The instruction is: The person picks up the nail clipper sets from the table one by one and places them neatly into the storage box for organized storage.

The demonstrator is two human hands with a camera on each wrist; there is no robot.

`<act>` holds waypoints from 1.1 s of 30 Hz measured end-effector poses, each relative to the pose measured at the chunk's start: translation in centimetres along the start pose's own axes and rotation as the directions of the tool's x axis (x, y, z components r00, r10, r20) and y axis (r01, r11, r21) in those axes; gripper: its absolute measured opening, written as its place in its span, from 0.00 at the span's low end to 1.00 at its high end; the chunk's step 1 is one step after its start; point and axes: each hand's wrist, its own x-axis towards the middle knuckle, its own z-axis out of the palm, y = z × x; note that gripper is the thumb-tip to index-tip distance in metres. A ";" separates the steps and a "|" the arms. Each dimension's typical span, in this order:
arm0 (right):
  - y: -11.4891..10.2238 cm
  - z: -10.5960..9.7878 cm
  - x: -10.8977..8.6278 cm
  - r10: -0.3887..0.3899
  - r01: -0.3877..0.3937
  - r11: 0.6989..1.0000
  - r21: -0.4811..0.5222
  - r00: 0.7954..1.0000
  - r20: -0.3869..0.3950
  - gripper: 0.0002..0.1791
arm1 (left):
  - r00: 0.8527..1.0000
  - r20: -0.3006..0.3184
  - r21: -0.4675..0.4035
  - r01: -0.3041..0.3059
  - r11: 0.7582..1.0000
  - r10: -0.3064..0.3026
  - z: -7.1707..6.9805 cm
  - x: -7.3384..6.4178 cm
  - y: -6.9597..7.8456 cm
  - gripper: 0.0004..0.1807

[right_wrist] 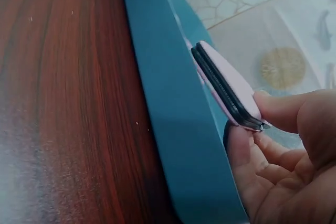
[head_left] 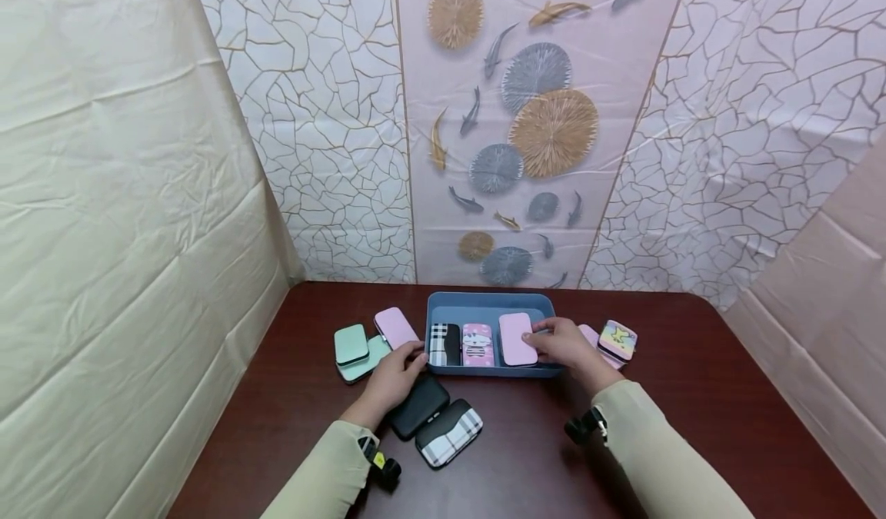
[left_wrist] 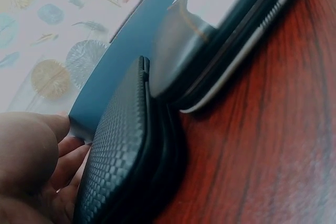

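Observation:
A blue tray (head_left: 491,371) stands on the table in the head view. Inside it at the left are a black-and-white plaid case (head_left: 444,344) and a pink case with a cat picture (head_left: 477,345). My right hand (head_left: 562,344) pinches a plain pink case (head_left: 515,338) over the tray's right part. In the right wrist view, thumb and fingers hold one end of this zipped case (right_wrist: 228,82), tilted above the tray wall (right_wrist: 173,103). My left hand (head_left: 394,380) grips the tray's near left corner (left_wrist: 84,124), thumb and fingers on either side, beside a black woven-texture case (left_wrist: 118,145).
Left of the tray lie a pink case (head_left: 394,327) and two mint green cases (head_left: 351,344), one on the other. A black-and-white plaid case (head_left: 450,434) lies in front, against the black one. At right, a yellow patterned case (head_left: 617,340) rests on a pink one (head_left: 591,334).

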 end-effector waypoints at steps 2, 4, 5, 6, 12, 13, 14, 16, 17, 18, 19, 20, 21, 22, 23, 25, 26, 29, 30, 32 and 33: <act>-0.1 0.2 0.4 -0.007 0.007 0.998 -0.056 1.000 0.001 0.25 | 1.000 0.000 0.002 -0.001 1.000 0.001 0.0 0.0 0.1 0.22; -0.3 0.5 0.7 -0.012 0.012 0.995 -0.099 1.000 0.000 0.24 | 1.000 0.000 0.000 -0.002 1.000 0.002 0.0 0.0 0.1 0.22; -0.3 0.6 0.8 -0.014 0.014 0.993 -0.114 1.000 0.003 0.24 | 1.000 0.000 -0.003 -0.003 1.000 0.003 0.0 0.0 0.2 0.22; -0.4 0.7 0.9 -0.015 0.016 0.992 -0.124 1.000 0.009 0.23 | 1.000 0.000 -0.003 -0.004 1.000 0.004 0.0 0.0 0.2 0.22; -0.4 1.2 1.1 -0.002 0.005 0.991 -0.137 1.000 0.027 0.19 | 1.000 0.008 -0.006 -0.002 1.000 0.002 0.0 -0.1 0.3 0.23; -0.3 1.2 1.1 -0.002 0.006 0.990 -0.141 1.000 0.029 0.19 | 1.000 0.008 -0.009 0.001 1.000 -0.001 0.0 -0.1 0.3 0.22; -0.3 1.3 1.2 0.000 0.004 0.990 -0.142 1.000 0.027 0.19 | 1.000 0.006 -0.008 0.003 1.000 -0.003 0.0 -0.1 0.3 0.22; -0.2 1.3 1.4 0.005 -0.001 0.989 -0.148 1.000 0.025 0.19 | 1.000 0.003 -0.010 0.006 1.000 -0.006 0.0 -0.1 0.3 0.22; -0.2 1.4 1.5 0.003 0.001 0.988 -0.156 1.000 0.026 0.19 | 1.000 0.002 -0.010 0.007 1.000 -0.007 0.0 -0.1 0.3 0.22; -0.1 1.4 1.5 0.001 0.003 0.987 -0.163 1.000 0.027 0.19 | 1.000 0.000 -0.009 0.006 1.000 -0.006 0.0 -0.2 0.3 0.22; 0.0 1.4 1.7 -0.002 0.007 0.985 -0.173 1.000 0.028 0.19 | 1.000 0.000 -0.011 0.007 1.000 -0.007 0.0 -0.2 0.3 0.22; 0.1 1.5 1.8 -0.004 0.009 0.982 -0.187 1.000 0.027 0.18 | 1.000 -0.003 -0.007 0.003 1.000 -0.003 0.0 -0.2 0.3 0.22; 0.2 1.5 1.8 -0.009 0.015 0.980 -0.201 1.000 0.030 0.18 | 1.000 -0.004 -0.005 0.000 1.000 0.000 0.0 -0.1 0.2 0.22; 0.2 1.5 1.9 -0.017 0.024 0.976 -0.216 0.999 0.033 0.18 | 1.000 -0.006 -0.003 -0.001 1.000 0.001 0.0 -0.1 0.2 0.22; 0.3 1.5 2.0 -0.022 0.030 0.973 -0.229 0.999 0.036 0.18 | 1.000 -0.006 0.000 -0.001 1.000 0.001 0.0 -0.1 0.2 0.22; 0.4 1.5 2.1 -0.031 0.040 0.966 -0.255 0.999 0.039 0.18 | 1.000 -0.009 0.004 -0.001 1.000 0.001 0.1 -0.1 0.2 0.21; 0.4 1.5 2.1 -0.033 0.042 0.963 -0.268 0.999 0.039 0.17 | 1.000 -0.010 0.006 0.000 1.000 0.000 0.1 -0.1 0.2 0.21; 0.4 1.5 2.1 -0.031 0.041 0.953 -0.299 0.999 0.038 0.16 | 1.000 -0.009 0.000 0.006 1.000 -0.006 0.1 -0.1 0.2 0.22; 0.4 1.6 2.1 -0.031 0.041 0.948 -0.316 0.999 0.035 0.16 | 1.000 -0.009 -0.001 0.007 1.000 -0.007 0.1 -0.1 0.2 0.22; 0.4 1.6 2.1 -0.029 0.037 0.939 -0.342 0.999 0.027 0.16 | 1.000 -0.010 0.001 0.010 1.000 -0.010 0.1 -0.1 0.3 0.22; 0.4 1.6 2.1 -0.030 0.036 0.934 -0.355 0.999 0.024 0.16 | 1.000 -0.011 0.000 0.012 1.000 -0.012 0.1 -0.1 0.3 0.22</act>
